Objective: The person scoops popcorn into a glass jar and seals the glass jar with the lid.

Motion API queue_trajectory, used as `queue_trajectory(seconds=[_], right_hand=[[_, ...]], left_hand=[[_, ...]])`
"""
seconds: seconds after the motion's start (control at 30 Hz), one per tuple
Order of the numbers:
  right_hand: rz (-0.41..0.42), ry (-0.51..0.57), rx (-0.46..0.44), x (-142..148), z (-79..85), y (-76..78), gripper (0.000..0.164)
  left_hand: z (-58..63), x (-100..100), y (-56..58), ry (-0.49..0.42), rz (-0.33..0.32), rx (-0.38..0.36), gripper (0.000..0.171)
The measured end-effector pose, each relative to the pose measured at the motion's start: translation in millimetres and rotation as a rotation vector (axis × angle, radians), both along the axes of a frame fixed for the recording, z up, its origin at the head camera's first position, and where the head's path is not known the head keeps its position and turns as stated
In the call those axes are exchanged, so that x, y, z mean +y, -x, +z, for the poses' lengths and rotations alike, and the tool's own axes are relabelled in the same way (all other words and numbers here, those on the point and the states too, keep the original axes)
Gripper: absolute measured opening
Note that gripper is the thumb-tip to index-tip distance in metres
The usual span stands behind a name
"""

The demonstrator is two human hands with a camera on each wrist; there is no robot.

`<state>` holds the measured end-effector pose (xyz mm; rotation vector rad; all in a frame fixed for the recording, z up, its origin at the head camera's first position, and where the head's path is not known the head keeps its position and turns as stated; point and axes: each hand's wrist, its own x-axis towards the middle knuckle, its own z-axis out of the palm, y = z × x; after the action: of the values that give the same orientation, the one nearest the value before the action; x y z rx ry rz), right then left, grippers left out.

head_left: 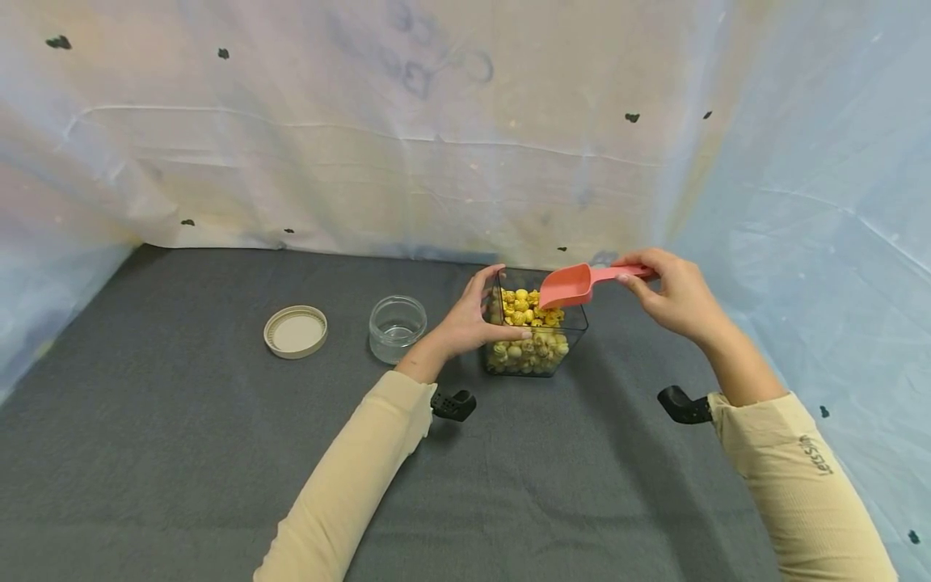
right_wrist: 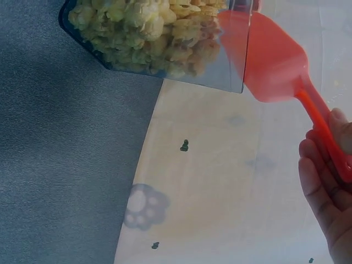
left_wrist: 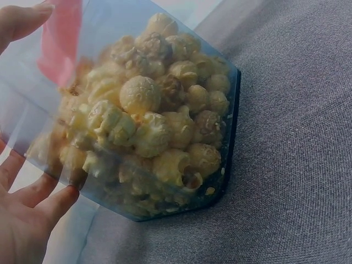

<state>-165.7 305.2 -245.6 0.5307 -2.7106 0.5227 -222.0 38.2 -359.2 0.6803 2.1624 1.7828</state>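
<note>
A clear plastic container (head_left: 536, 356) with a dark tint holds yellow popcorn (head_left: 520, 309), which also fills much of the left wrist view. My left hand (head_left: 473, 321) grips the container's left side, thumb along the near wall and fingers round the far side. Between thumb and fingers of my right hand (head_left: 675, 296) is the handle of a pink-red scoop (head_left: 570, 286). The scoop's bowl (right_wrist: 275, 60) dips over the container's right rim, its tip down at the popcorn. In the left wrist view the scoop (left_wrist: 60, 41) shows through the wall.
A round glass jar (head_left: 396, 327) without a lid stands left of the container. Farther left lies a round cream lid (head_left: 295, 331). Dark grey cloth (head_left: 182, 453) covers the table, and a pale sheet (head_left: 349, 178) hangs behind it.
</note>
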Motion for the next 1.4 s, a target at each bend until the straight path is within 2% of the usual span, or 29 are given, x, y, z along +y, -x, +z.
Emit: queue_trajectory(seconds=[0.37,0.73,0.97,1.1,1.2,1.4], right_hand=[[0.048,-0.061,0.018,-5,8.1,6.5,0.016],[0.056,-0.082,-0.03,-12,12.0,8.6,0.016],[0.049,-0.083,-0.049,-16,7.3,13.4,0.017],[0.074,-0.074,-0.06,-19,2.3,15.1,0.017],[0.079,-0.038,-0.082,-19,-2.9,15.0,0.018],[0.024,0.067,-0.101,-16,-18.9,15.7,0.02]], left_hand=[[-2.4,1,1.2,-0.002,0.004,-0.01,0.099],[-1.7,2,-0.5,0.0,0.015,-0.011,0.1],[-1.8,1,-0.7,-0.007,0.017,-0.004,0.099],[-1.8,1,-0.9,-0.007,0.02,-0.006,0.099],[-1.9,1,-0.9,-0.008,0.018,-0.007,0.099],[-2.2,2,-0.7,-0.007,0.022,-0.02,0.098]])
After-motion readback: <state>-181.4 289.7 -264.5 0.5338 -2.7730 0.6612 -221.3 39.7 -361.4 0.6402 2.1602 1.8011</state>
